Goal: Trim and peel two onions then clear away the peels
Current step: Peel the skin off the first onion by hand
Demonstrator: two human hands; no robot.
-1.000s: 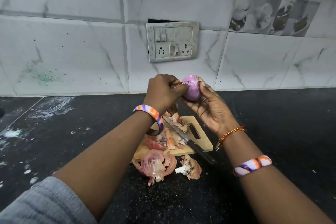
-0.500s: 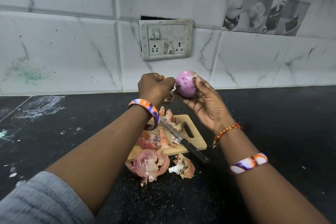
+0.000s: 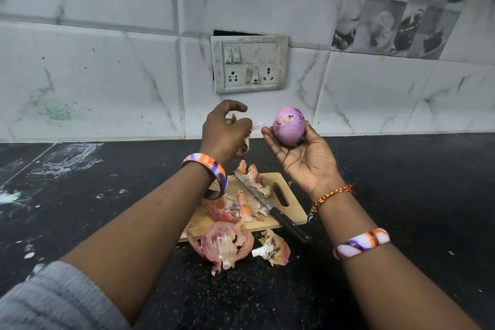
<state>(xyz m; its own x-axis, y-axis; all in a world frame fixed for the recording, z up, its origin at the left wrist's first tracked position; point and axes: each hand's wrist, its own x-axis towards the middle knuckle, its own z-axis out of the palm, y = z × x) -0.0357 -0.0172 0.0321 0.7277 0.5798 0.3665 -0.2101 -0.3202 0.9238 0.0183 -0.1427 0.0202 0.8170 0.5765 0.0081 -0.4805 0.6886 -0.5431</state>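
A peeled purple onion [image 3: 289, 126] with a dark smudge on top rests in the upturned fingers of my right hand [image 3: 302, 158], held above the counter. A little to its left, my left hand [image 3: 223, 131] pinches a strip of onion peel [image 3: 245, 143] that hangs down from the fingers, apart from the onion. Below them lies a small wooden cutting board [image 3: 290, 207] strewn with peel scraps [image 3: 245, 207]. A black-handled knife [image 3: 270, 209] lies diagonally across it. Only one onion is in view.
Two bigger clumps of peel [image 3: 222, 245] and a trimmed root end [image 3: 273, 248] lie on the black counter [image 3: 401, 195] in front of the board. A switch-and-socket plate [image 3: 249, 63] sits on the tiled wall behind. White smears mark the counter's left side.
My left hand has pulled away from the onion to the left, taking a strip of peel with it. My right hand has turned palm up under the onion.
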